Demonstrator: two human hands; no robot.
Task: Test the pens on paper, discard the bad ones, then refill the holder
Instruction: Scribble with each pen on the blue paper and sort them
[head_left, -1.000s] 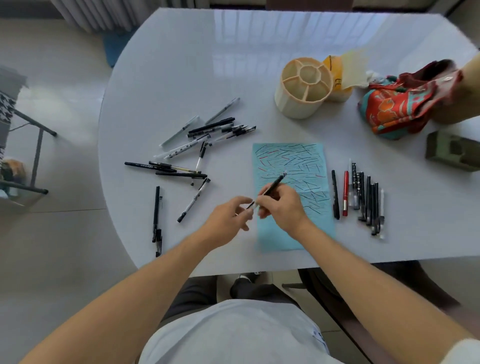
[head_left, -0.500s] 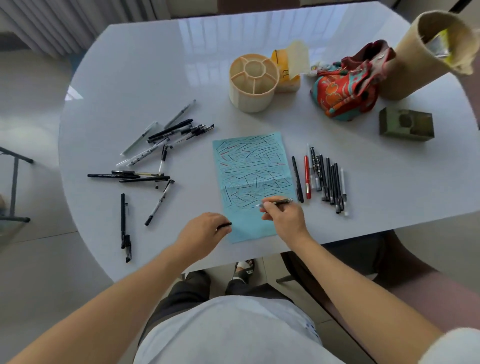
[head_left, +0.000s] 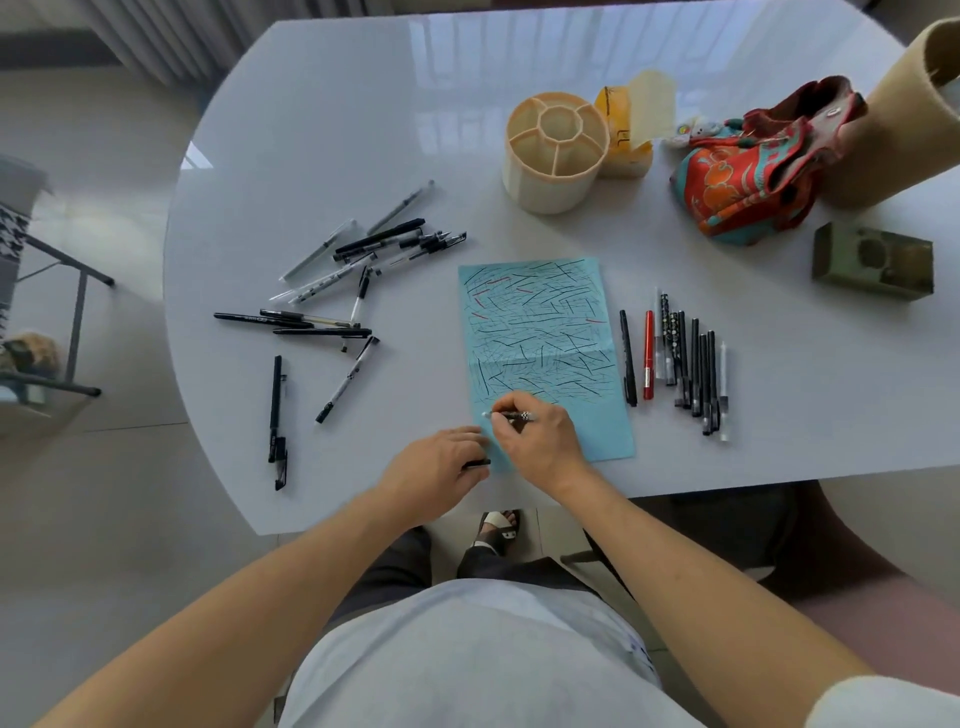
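Note:
A light blue paper (head_left: 540, 332) covered in pen strokes lies on the white table (head_left: 363, 130). My right hand (head_left: 535, 439) grips a patterned pen (head_left: 511, 415), its tip on the paper's lower left part. My left hand (head_left: 441, 470) rests at the paper's lower left corner and holds a small black pen cap (head_left: 477, 462). Several pens (head_left: 343, 291) lie scattered left of the paper. A tidy row of pens (head_left: 675, 358), one red, lies right of it. The cream compartmented holder (head_left: 555, 150) stands empty beyond the paper.
Behind the holder sits a yellow container (head_left: 626, 130). A red patterned cloth bag (head_left: 748, 171), a tan cylinder (head_left: 893, 119) and an olive box (head_left: 872, 260) occupy the right side. The table's near edge runs just below my hands.
My hands separated: the left pulled the cap off and dropped to the paper's corner. The right lowered the pen onto the paper and swept its tip leftward.

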